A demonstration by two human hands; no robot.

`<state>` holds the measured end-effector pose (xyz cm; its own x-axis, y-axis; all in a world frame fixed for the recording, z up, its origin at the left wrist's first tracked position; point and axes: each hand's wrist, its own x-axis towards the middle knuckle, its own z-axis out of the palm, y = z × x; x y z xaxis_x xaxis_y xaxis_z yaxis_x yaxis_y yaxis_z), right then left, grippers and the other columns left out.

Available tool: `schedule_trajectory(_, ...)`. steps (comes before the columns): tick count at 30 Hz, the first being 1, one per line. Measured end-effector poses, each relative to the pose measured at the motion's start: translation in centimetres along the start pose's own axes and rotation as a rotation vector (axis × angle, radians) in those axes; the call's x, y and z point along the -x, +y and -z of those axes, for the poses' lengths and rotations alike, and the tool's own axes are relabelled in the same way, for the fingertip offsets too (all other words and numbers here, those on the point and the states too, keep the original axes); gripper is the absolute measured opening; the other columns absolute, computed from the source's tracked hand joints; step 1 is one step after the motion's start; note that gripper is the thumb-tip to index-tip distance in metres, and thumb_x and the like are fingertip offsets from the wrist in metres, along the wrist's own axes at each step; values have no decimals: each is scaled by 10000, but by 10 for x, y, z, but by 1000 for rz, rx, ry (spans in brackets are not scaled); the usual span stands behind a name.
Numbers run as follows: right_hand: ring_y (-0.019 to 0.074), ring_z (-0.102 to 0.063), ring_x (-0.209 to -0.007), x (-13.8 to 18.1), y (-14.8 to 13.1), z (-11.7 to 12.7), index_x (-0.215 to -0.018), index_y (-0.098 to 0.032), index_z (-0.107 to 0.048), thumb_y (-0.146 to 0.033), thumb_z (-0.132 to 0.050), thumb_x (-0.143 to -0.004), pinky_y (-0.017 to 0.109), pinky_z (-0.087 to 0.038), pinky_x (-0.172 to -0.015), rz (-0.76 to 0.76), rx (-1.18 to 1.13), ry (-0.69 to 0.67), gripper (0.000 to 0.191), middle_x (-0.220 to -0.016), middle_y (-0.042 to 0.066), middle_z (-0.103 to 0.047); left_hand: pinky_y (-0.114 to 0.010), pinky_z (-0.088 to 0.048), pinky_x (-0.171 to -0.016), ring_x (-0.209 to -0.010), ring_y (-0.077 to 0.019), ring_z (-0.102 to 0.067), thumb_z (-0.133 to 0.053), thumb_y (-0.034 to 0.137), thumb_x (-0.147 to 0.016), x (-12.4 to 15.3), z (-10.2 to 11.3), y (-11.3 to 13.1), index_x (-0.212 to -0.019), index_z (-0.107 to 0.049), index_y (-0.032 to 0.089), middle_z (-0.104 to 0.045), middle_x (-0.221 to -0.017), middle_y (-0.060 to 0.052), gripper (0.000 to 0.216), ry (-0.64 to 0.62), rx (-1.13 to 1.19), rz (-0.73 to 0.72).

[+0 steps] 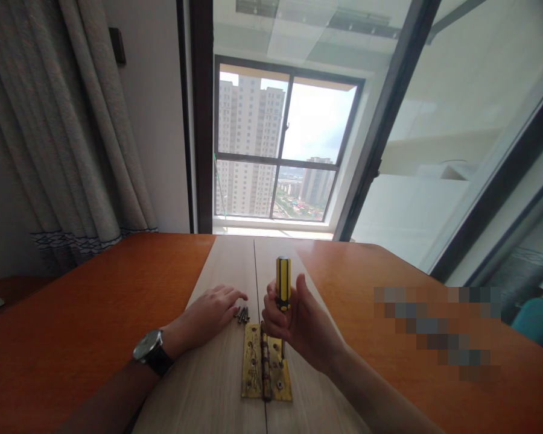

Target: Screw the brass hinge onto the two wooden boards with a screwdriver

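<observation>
My right hand [294, 322] is closed around a screwdriver [283, 280], whose yellow and black handle stands upright above the fingers. The shaft is mostly hidden by the hand; its lower end seems to meet the right leaf of a worn brass hinge [252, 374]. That hinge lies flat across the seam between two pale wooden boards [208, 404]. One screw head [280, 385] shows at the lower right of the hinge. My left hand [212, 310] rests on the left board, fingers stretched out, beside a small pile of screws [243, 315]. A watch [151, 349] is on the left wrist.
The boards lie lengthwise on an orange-brown wooden table [95, 319]. A blurred patch [438, 331] covers something on the table's right side. Grey curtains [72, 120] hang at the left, and a framed window [280, 144] is beyond the far edge.
</observation>
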<state>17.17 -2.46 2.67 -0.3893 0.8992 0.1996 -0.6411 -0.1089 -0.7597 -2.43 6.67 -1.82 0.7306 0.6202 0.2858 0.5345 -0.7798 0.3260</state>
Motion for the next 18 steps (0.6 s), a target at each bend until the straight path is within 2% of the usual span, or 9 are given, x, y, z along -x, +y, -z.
schedule_trajectory(18,66,-332,-434,2,1,1,-873,-174,-628,-640,-609,-888,231,-192,-494,-15,47,7,467,-554,-57,-472,-396,-470,-1014,-1165,-246,-593,-493,148,-958,0,0,-1,-1169,-643,198,-683,-1161,-73,263,3,7,-5)
